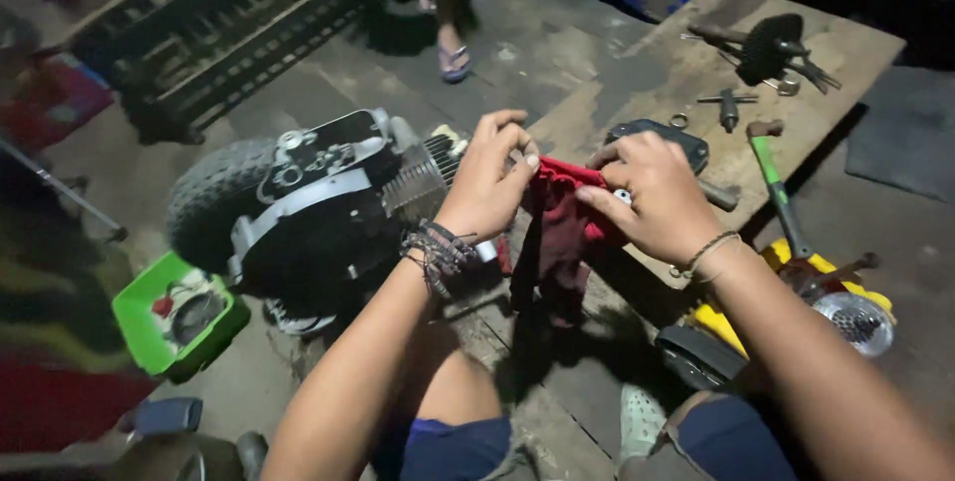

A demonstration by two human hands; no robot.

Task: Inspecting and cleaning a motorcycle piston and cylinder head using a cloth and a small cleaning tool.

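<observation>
Fingers (512,148) of left hand (487,188) pinching the upper edge of a dark red, crumpled cloth rag (557,232), thumb and forefinger closed on the fabric. Fingers of right hand (652,197) curling shut over the rag's other side, pressing it round a small pale metal part (623,196), barely showing between the knuckles; can't tell what kind of part. Gripping from both sides, prob. so the cloth wraps the piece while rubbing it clean. Rest of the rag hanging loose below both hands, above the worn wooden plank floor (557,411).

Sitting low, knees in dark blue shorts at bottom of view. Just left of the left hand, lying on its side: a small grey-and-black engine w/ cooling fins (338,192), joined to a knobbly black rubber tyre (209,197). Further left, on the ground, a bright green plastic tray (144,327) holding small loose parts, kept near for easy reach, by the look of it.

Behind the hands, a rough flat wooden board (696,63) serving as a bench: dark metal cover plate (667,135) just beyond the right hand, a T-shaped wrench (728,103), pliers and a black disc further back. Green-handled hammer (781,192) lying at the board's edge, to the right. Below it, a yellow plastic casing (796,262). Another person's sandalled foot (454,58) standing well apart, at top.
</observation>
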